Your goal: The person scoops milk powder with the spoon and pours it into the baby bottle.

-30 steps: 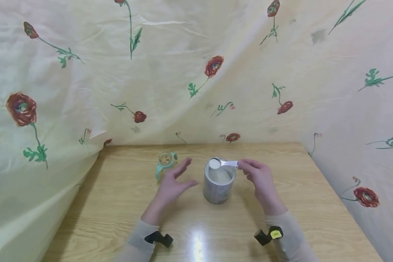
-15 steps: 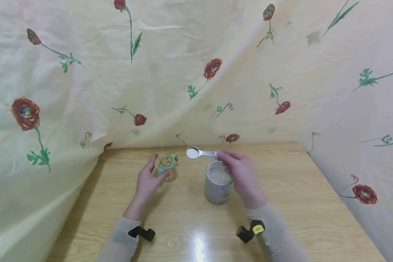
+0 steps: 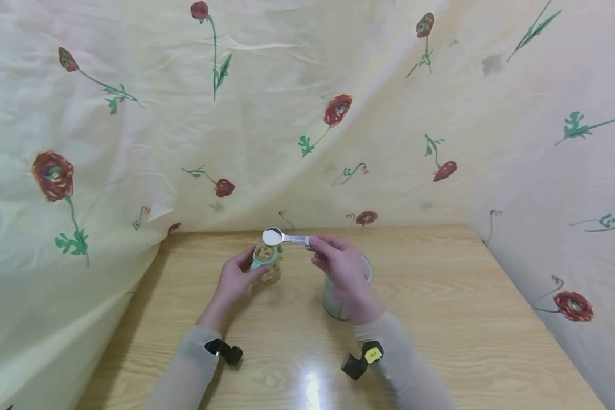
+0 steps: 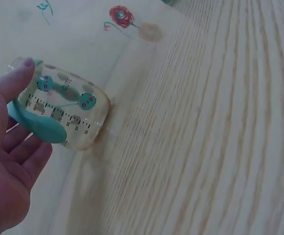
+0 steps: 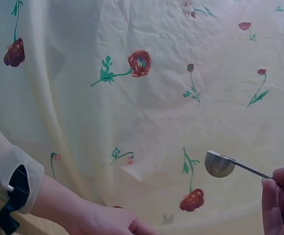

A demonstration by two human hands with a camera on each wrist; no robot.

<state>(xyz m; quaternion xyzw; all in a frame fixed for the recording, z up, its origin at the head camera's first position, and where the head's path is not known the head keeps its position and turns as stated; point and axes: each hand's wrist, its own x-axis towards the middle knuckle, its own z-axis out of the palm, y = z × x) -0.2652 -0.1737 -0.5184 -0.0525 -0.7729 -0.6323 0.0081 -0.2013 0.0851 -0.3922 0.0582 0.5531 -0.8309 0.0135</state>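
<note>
My left hand (image 3: 234, 280) grips a clear baby bottle (image 3: 271, 275) at its neck, thumb in front. In the left wrist view the bottle (image 4: 76, 105) shows teal handles, printed characters and a measuring scale. Between the thumb and fingers of my right hand (image 3: 344, 272) is the handle of a metal measuring spoon (image 3: 273, 236), heaped with white powder. The bowl hangs level just above the bottle's uncovered mouth. In the right wrist view the spoon (image 5: 220, 164) appears from the side. A grey can (image 3: 333, 302) stands under my right forearm, partly hidden by that hand.
The wooden table (image 3: 451, 307) stretches to both sides of the hands. A flower-printed cloth (image 3: 266, 136) hangs behind the table and along its left and right sides.
My right hand has carried the filled spoon leftward from over the can to above the bottle. The left hand has moved left and taken hold of the bottle.
</note>
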